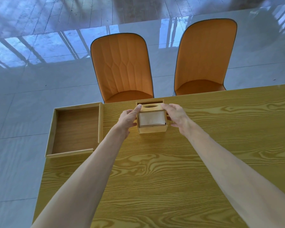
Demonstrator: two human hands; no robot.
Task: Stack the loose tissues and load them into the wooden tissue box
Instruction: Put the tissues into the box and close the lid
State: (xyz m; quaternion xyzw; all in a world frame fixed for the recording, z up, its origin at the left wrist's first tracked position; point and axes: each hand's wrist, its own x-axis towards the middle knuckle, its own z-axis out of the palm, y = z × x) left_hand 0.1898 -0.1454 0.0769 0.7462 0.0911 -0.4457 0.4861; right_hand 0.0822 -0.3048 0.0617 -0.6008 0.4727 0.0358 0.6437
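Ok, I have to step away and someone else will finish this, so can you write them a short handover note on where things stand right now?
Left hand: grip on the left side of the wooden tissue box, fingertips up at the lid.
Right hand: grip on the right side, fingertips also at the lid.
Box sits on the table near its far edge. The tissues lie stacked inside it, visible through the open part of the top.
Lid, with its oval slot, covers only the far part of the box.
Wooden tray at the left holds nothing.
Done: stacking and loading.
Left: probably slide the lid fully shut, then let go.
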